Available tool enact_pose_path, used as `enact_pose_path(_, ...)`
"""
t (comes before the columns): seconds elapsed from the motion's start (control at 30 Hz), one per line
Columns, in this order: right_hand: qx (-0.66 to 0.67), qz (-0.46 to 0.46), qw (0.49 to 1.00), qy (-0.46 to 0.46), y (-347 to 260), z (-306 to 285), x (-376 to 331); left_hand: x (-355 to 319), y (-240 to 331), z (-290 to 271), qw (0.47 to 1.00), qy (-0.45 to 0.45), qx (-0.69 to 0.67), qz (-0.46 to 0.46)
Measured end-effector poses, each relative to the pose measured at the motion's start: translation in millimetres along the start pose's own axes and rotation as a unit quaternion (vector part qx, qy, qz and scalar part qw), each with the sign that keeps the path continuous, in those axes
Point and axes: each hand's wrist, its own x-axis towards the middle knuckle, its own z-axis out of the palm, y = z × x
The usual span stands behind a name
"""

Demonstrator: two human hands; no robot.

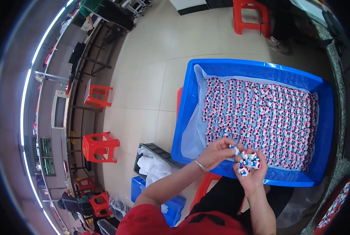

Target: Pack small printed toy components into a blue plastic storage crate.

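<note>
A blue plastic bin (182, 129) holds rows of small white, pink and blue figurines (261, 113) on a translucent liner (191, 141). At its near edge, my left hand (215, 154), with a bangle on the wrist, pinches one small white and blue figurine (235, 149) between thumb and fingers. Close beside it, my right hand (252, 179) is cupped palm up around a handful of similar figurines (248, 163). Both hands are above the near rim, and part of the rows lies hidden behind them.
A grey crate (137, 162) with white plastic bags and a lower blue bin (177, 211) stand to the left. Red stools (100, 147) line the workbench. More figurines lie in a red container (337, 203) at lower right. Someone's shoe (279, 45) shows at far right.
</note>
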Motion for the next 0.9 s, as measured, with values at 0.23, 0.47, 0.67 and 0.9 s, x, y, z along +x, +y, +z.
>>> enact_pose_path(0.23, 0.011, 0.001, 1.000, -0.010, -15, -13, -13, 11, 49, -58, 0.755, 0.207, 0.603, 0.157)
enact_pose_path(0.47, -0.002, -0.004, 1.000, 0.003, -17, -19, -20, 49, 24, -111, 0.485, 0.210, 0.845, 0.080)
enact_pose_path(0.67, -0.014, 0.011, 0.999, -0.045, -20, -25, -16, 44, 35, -101, 0.486, 0.197, 0.847, 0.090)
enact_pose_path(0.9, -0.038, 0.020, 0.999, -0.001, -18, -18, -17, -6, 63, 67, 0.714, -0.106, 0.616, 0.317)
